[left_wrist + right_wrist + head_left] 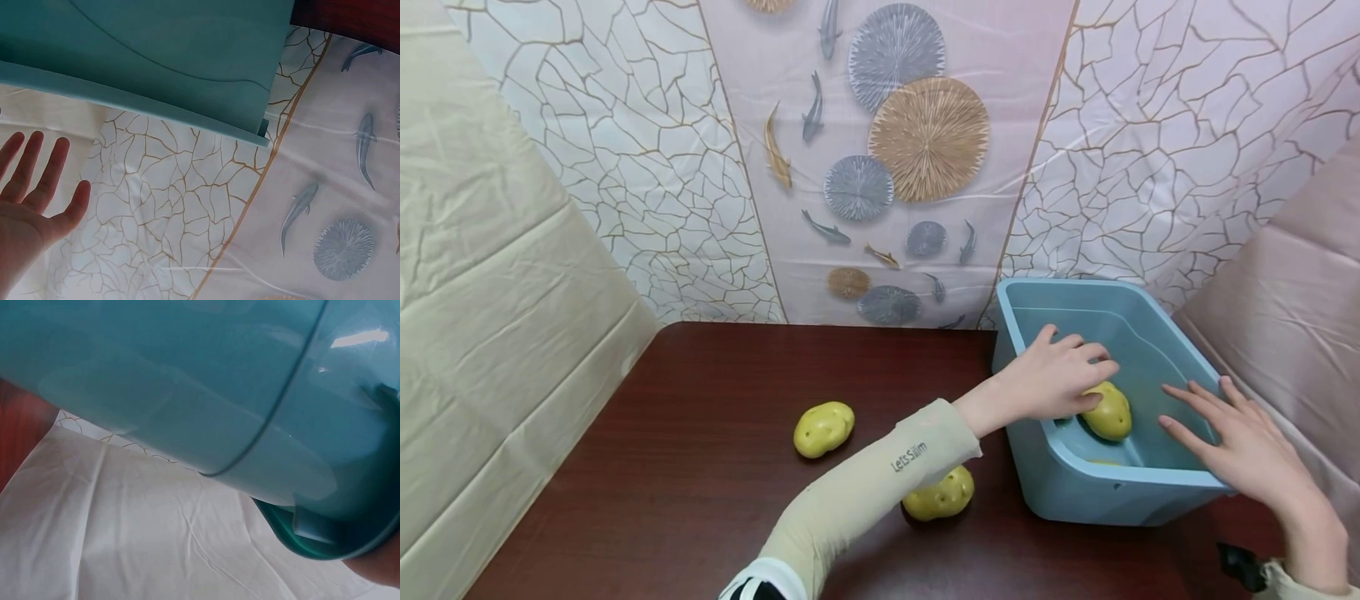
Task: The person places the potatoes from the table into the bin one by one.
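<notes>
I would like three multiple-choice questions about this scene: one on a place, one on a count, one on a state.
1. Where is the potato that the left hand touches?
A. on the table
B. inside the tub
C. on the cloth

2. How many potatoes lie on the table outside the tub?
A. two
B. none
C. five

3. How are the right hand's fingers?
A. in a fist
B. pinching a potato
C. spread and straight

Answers:
1 B, the left hand rests on a potato within the tub.
2 A, one potato lies apart, another lies by the sleeve.
3 C, the right hand holds nothing at the tub's rim.
</notes>
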`<state>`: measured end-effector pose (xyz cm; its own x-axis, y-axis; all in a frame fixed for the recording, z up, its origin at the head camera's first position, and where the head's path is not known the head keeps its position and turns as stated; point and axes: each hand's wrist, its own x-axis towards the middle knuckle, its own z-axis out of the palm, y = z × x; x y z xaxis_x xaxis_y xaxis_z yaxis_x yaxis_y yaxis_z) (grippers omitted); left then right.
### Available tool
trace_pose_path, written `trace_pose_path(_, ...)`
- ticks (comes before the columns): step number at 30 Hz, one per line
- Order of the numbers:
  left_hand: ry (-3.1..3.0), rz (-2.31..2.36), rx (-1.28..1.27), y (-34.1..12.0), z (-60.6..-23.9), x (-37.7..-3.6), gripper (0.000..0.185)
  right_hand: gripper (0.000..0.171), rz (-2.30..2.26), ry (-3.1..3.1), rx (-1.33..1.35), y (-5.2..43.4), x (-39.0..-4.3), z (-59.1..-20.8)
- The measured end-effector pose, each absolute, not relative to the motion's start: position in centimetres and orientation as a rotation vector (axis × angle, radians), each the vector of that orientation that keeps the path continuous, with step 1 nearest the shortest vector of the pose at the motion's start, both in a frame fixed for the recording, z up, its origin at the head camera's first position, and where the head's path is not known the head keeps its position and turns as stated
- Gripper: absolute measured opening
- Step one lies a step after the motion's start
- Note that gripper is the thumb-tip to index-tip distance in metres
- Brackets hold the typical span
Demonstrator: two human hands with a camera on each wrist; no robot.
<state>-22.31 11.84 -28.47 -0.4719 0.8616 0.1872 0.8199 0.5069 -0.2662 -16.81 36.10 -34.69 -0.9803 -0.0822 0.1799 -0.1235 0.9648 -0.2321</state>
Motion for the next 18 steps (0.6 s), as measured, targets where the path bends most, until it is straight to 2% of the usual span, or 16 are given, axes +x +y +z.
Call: trace_pose_path(18, -2.357, 0.087, -1.380, 10.0, -29.4, -22.3, 0.031, 0.063, 0.354, -2.961, 0.131, 36.0, -16.7, -34.6)
